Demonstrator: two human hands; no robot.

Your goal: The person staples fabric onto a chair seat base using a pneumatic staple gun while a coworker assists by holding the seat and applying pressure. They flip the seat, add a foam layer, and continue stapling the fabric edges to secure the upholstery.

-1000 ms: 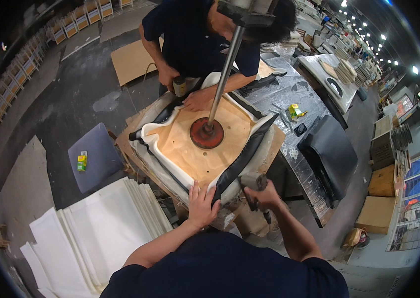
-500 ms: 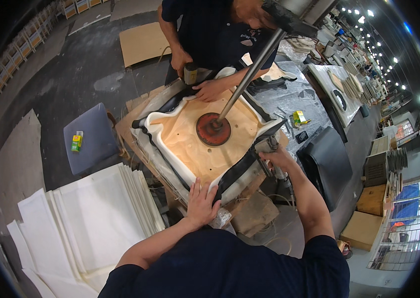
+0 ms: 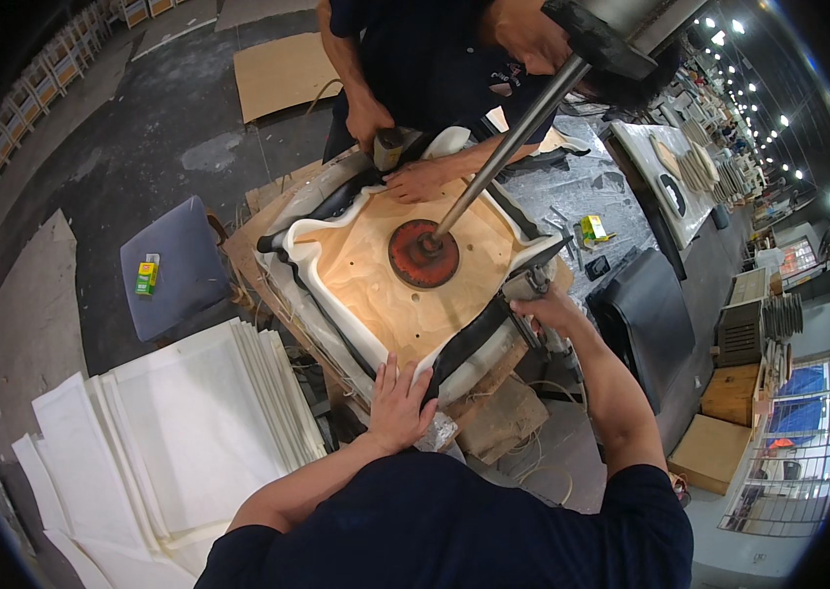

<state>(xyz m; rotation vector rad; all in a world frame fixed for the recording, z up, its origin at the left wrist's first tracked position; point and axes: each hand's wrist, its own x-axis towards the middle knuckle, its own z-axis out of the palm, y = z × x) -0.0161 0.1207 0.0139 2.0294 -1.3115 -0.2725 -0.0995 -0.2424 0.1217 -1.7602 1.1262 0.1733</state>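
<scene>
A curved plywood seat panel [image 3: 386, 309] lies with white padding [image 3: 305, 263] and a black cover [image 3: 474, 339] folded up around its edges. From above, a metal rod [image 3: 508, 147] ends in a red round pad [image 3: 413, 267] that touches the middle of the panel. My left hand [image 3: 399, 407] rests on the near corner, fingers stretched over the padding and the panel's edge. In my right hand [image 3: 553, 312] is a staple gun [image 3: 526, 287], gripped by its handle beside the panel's right corner. Its nose is close to the black cover; contact cannot be made out.
Across the panel a co-worker holds another staple gun [image 3: 388, 150], one hand on the far edge. White sheets [image 3: 199, 422] are stacked at left, near a grey cushion [image 3: 174, 275] bearing a small box. Black seats [image 3: 646, 324] and a plastic-covered table [image 3: 572, 187] stand at right.
The co-worker has leaned forward and right, the staple gun in that person's hand shifting slightly the same way. My two hands stay almost where they were.
</scene>
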